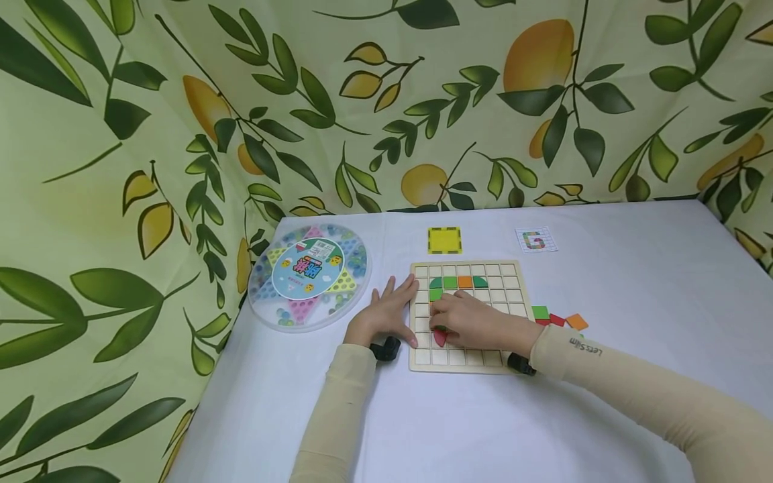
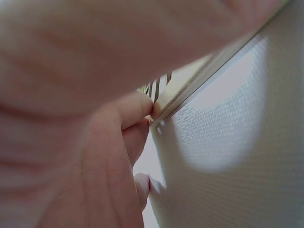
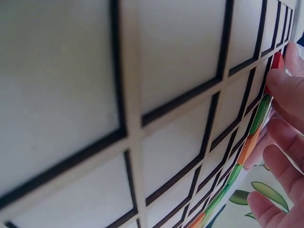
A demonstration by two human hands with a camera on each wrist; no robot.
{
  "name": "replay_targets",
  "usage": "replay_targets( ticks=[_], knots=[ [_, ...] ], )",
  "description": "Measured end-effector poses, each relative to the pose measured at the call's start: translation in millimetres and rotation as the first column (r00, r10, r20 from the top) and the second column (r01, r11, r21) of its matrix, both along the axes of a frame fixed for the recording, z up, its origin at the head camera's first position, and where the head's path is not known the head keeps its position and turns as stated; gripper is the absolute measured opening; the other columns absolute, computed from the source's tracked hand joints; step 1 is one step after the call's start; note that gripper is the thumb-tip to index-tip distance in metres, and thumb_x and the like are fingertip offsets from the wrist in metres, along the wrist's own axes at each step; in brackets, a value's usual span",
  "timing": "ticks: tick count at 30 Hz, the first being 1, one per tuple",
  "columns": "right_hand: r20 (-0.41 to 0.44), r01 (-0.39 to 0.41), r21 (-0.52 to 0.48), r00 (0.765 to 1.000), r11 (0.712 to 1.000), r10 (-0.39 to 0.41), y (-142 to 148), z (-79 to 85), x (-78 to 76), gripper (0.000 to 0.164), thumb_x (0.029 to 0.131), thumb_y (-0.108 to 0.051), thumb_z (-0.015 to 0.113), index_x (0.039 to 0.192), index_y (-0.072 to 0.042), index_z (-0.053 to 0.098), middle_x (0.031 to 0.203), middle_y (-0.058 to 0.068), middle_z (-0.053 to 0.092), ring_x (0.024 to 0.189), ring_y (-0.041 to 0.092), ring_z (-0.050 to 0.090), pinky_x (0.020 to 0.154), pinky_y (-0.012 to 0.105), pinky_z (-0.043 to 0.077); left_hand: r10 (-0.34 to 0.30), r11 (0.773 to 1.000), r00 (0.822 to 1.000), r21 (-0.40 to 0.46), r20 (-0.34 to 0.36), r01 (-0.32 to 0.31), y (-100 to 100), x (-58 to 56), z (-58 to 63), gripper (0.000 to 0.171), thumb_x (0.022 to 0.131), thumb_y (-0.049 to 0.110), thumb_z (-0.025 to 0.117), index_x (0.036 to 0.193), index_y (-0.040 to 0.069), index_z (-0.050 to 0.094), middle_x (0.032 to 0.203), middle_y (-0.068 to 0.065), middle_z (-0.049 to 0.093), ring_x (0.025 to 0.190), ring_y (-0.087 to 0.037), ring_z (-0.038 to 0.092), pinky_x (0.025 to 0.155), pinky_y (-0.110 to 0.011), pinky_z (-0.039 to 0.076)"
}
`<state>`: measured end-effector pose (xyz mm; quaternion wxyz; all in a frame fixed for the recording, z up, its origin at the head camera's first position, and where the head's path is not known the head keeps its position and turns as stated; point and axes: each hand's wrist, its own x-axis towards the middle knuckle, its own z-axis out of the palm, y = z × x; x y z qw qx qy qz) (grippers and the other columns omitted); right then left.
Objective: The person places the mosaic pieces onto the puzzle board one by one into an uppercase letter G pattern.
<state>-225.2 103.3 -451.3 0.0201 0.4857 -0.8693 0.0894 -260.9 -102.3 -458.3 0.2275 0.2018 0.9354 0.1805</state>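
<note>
A wooden grid board [image 1: 498, 362] lies flat on the table. My left hand [image 1: 384, 314] rests at its left edge, fingers spread, with fingertips touching the frame. Over the board's left columns, my right hand [image 1: 465, 320] pinches a red tile [image 1: 439, 337] between thumb and finger, low in the grid. The right wrist view shows the thumb on that red tile [image 3: 277, 60], just past a green tile [image 3: 260, 115] and an orange tile [image 3: 248, 148]. Along an upper row sit green tiles [image 1: 449, 282] and an orange tile [image 1: 464, 282]. My right hand hides part of the left column.
Loose green, red and orange tiles [image 1: 577, 321] lie right of the board, partly behind my right forearm. Behind it are a yellow square [image 1: 444, 240] and a small card [image 1: 536, 239] with a coloured G-like pattern. A round clear game case [image 1: 356, 295] stands at left.
</note>
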Motion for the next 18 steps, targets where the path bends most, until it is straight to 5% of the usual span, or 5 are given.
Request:
replay_targets(
  ticks=[18],
  knots=[
    [0.038, -0.017, -0.023, 0.999, 1.000, 0.018, 0.4, -2.9, -1.1, 0.024, 0.079, -0.020, 0.072, 0.102, -0.026, 0.073, 0.086, -0.012, 0.052, 0.081, 0.007, 0.044, 0.067, 0.027, 0.034, 0.004, 1.000, 1.000, 0.010, 0.008, -0.004, 0.9, -0.2, 1.9, 0.127, 0.050, 0.038, 0.089, 0.149, 0.023, 0.011, 0.154, 0.011, -0.003, 0.140, -0.023, -0.013, 0.108, -0.056, -0.005]
  ],
)
